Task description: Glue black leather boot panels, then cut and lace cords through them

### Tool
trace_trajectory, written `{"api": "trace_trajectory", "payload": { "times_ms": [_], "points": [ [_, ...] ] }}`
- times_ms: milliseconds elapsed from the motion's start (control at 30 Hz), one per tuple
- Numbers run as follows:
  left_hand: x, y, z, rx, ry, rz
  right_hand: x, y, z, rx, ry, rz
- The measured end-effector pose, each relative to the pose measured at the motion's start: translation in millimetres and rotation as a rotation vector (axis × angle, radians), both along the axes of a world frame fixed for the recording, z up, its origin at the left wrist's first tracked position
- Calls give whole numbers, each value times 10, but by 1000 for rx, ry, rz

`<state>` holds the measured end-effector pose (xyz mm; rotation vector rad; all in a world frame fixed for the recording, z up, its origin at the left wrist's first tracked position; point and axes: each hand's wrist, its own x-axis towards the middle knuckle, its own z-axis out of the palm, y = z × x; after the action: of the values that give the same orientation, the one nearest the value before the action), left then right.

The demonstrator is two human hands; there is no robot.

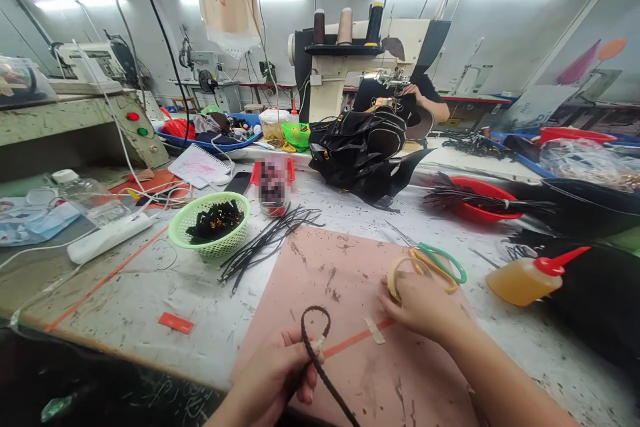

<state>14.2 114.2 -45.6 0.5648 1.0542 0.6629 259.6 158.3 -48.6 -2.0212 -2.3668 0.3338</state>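
Note:
My left hand (pixel 280 367) is closed around a dark braided cord (pixel 327 383), bent into a loop above the fingers. Something pale, like a bit of tape, shows where the loop meets my fingertips. My right hand (pixel 423 300) grips a roll of masking tape (pixel 397 278); its far fingers are partly hidden. Just beyond lie scissors with green handles (pixel 445 260) and another yellow-orange handle (pixel 430 263). Between my hands, a short tape strip (pixel 374 331) sticks to the pinkish mat (pixel 330 280), across an orange line.
A green basket (pixel 210 250) of black pieces and a bundle of black cords (pixel 270 240) lie left. To the right stand a glue bottle (pixel 525 280) and red bowl (pixel 493 213) of black strips. Black bags (pixel 360 147) sit before a sewing machine (pixel 330 80), where a person works.

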Motion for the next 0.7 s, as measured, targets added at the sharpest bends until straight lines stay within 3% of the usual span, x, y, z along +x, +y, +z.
{"api": "trace_trajectory", "payload": {
  "times_ms": [100,167,267,300,367,433,500,567,700],
  "points": [
    [20,-11,22,68,11,45,-79,-47,116,210,43,-179],
    [55,-28,48,106,34,37,-229,-143,179,251,270,-188],
    [116,-59,53,113,65,-34,-550,-303,203,-122,895,28],
    [126,-70,41,98,73,-69,-646,-327,194,-282,1112,9],
    [118,-88,10,65,86,-109,-759,-295,170,-469,1479,-196],
    [80,-93,-17,47,99,-86,-745,-148,156,-433,1694,-455],
    [33,-76,-33,43,115,-25,-633,75,156,-291,1663,-542],
    [-2,-35,-45,63,152,17,-472,310,158,-194,1461,-530],
    [-48,76,-84,143,244,54,-76,599,137,-131,1131,-524]
  ]
}}
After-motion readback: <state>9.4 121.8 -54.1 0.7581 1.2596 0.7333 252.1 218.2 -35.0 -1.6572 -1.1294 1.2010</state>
